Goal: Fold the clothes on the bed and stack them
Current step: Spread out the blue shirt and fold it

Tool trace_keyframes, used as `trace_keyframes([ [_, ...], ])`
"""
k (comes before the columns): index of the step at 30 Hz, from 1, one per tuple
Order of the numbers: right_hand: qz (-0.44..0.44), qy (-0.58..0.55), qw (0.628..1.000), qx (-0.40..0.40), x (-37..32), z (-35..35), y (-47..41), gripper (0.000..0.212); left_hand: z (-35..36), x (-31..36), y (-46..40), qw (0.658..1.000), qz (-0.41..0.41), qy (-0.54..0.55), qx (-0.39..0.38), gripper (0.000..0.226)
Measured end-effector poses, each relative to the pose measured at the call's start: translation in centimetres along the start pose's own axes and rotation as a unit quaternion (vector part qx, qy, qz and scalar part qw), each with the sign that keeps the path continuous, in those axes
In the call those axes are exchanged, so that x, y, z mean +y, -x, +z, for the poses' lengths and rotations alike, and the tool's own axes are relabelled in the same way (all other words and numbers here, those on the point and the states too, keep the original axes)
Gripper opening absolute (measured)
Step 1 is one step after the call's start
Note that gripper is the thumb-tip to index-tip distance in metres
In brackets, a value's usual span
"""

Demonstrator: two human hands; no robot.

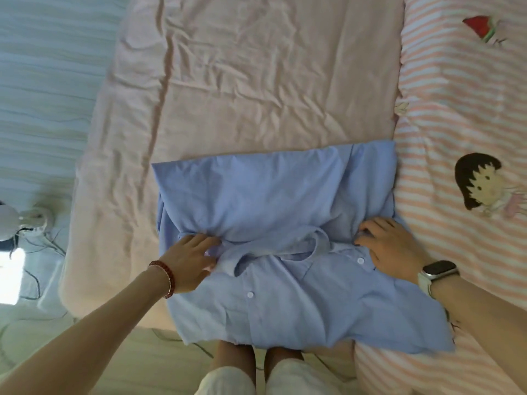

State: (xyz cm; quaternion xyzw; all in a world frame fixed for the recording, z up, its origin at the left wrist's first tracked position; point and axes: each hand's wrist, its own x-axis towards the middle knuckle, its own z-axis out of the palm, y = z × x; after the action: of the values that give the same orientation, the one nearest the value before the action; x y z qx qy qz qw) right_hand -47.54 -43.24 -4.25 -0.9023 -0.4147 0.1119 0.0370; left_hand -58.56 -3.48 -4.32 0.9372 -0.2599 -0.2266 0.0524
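Observation:
A light blue button shirt [273,201] lies on the pink bed sheet [242,81], its far half folded back over the middle and its sleeves crossing the chest. My left hand [191,258], with a red bead bracelet at the wrist, pinches the fabric at the left end of the fold line. My right hand [390,246], with a watch on the wrist, grips the fabric at the right end of that fold. The shirt's near part with the buttons hangs toward the bed's front edge.
A pink-and-white striped quilt [456,115] with cartoon pictures covers the bed's right side, touching the shirt's right edge. On the left the floor [40,81] holds a white fan [25,220] and cables. My legs stand at the bed's near edge.

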Motion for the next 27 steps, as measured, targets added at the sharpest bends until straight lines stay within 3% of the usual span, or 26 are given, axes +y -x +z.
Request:
trace_keyframes([
  [2, 0.024, -0.013, 0.999, 0.023, -0.5, -0.6, -0.6, 0.024, -0.9, 0.2, -0.4, 0.997, -0.043, 0.063, 0.001, 0.015],
  [4, 0.044, -0.051, 0.996, 0.053, -1.9, -1.2, -1.7, 0.032, -1.8, 0.8, -1.2, 0.987, -0.078, 0.119, 0.08, 0.033],
  [7, 0.015, -0.105, 0.993, 0.053, -4.9, -1.4, -3.5, 0.039, -2.5, 2.7, -2.5, 0.972, -0.095, 0.144, 0.159, 0.036],
  [13, -0.041, -0.129, 0.988, -0.073, -8.0, 0.1, -3.0, 0.037, 0.4, 6.3, -2.4, 0.999, 0.0, 0.01, 0.053, 0.04],
  [14, -0.02, -0.134, 0.987, -0.083, -8.3, 0.3, -2.3, 0.038, 0.7, 6.5, -2.2, 0.999, -0.013, 0.005, 0.037, 0.044],
  [17, 0.113, -0.157, 0.981, -0.024, -9.4, 1.3, -0.4, 0.041, 1.9, 7.0, -1.8, 0.994, -0.065, 0.027, 0.086, 0.04],
  [20, 0.239, -0.262, 0.935, 0.001, -10.7, 2.1, 0.4, 0.026, 2.6, 7.7, -1.4, 0.987, -0.089, 0.026, 0.129, 0.042],
  [23, 0.242, -0.343, 0.907, -0.012, -11.0, 2.7, 1.4, 0.018, 3.3, 7.7, -0.5, 0.986, -0.091, -0.001, 0.142, 0.05],
  [27, 0.206, -0.368, 0.904, -0.071, -10.2, 2.1, 2.3, 0.027, 3.5, 7.0, 0.5, 0.985, -0.081, -0.013, 0.151, 0.046],
])
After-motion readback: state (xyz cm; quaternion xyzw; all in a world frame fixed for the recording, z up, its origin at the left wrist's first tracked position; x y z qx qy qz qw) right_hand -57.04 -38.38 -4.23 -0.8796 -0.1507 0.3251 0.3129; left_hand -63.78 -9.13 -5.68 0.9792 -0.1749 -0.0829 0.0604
